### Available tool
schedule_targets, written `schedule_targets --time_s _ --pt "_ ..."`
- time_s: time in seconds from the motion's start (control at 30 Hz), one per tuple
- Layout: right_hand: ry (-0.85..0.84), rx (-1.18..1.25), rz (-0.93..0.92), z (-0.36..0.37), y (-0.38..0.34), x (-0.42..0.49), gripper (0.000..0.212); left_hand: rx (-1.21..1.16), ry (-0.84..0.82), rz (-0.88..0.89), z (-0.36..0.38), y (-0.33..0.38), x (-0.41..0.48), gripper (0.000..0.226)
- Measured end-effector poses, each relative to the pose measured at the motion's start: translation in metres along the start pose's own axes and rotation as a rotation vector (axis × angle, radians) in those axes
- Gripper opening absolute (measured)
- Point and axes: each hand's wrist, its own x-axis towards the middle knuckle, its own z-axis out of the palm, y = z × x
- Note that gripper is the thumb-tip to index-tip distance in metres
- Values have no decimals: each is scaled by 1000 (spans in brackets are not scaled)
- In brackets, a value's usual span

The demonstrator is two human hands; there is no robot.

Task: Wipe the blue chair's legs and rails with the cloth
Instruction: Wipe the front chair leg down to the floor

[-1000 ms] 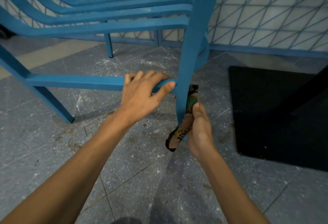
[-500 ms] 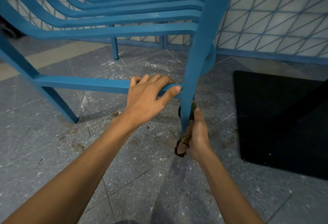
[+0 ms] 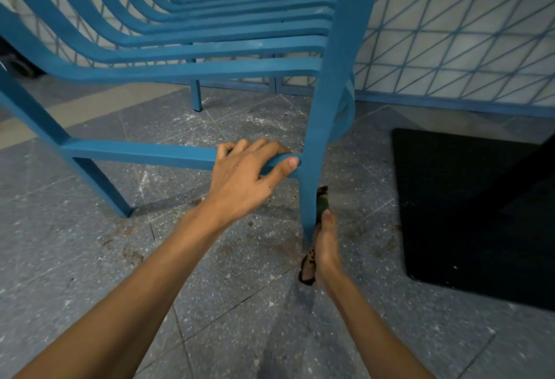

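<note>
There are no words, numbers or signs to read here. The blue chair [image 3: 210, 69] has none, and the cloth [image 3: 309, 264] shows only dark spots, not letters.

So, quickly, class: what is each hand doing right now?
Left hand: closed around the chair's lower rail.
Right hand: closed on the cloth, against the leg.
</note>
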Motion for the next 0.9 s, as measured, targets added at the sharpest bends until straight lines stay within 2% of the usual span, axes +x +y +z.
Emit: schedule_targets --time_s 0.07,0.13,0.27,0.33,0.4,0.5,0.6,0.67,0.77,0.83,0.9 --pt "25 -1 87 4 -11 3 46 3 3 5 0 0 0 44" --pt "17 16 89 13 -35 -6 46 15 1 7 0 0 0 44" --pt "-60 177 -244 28 -84 -44 37 26 -3 22 0 -2 -1 44" --pt "-75 174 -434 31 -85 -54 38 23 -27 34 0 -3 0 45" --pt "-60 96 -519 28 -64 -52 42 27 -89 60 -4 -6 1 51" --pt "46 -113 -312 12 -32 -40 27 67 -250 117 -15 -14 4 62" --pt "89 -332 -120 0 -40 -32 28 143 -371 163 -21 -24 9 58" --pt "59 -393 -50 2 -64 -37 27 192 -390 166 -26 -30 11 60" --pt "-11 -323 78 5 -99 -55 22 259 -403 92 -39 -49 10 64" --pt "-108 -339 140 4 -129 -79 24 287 -420 17 -50 -62 7 64" --pt "-256 -480 149 5 -167 -108 21 276 -429 -60 -62 -76 1 63"
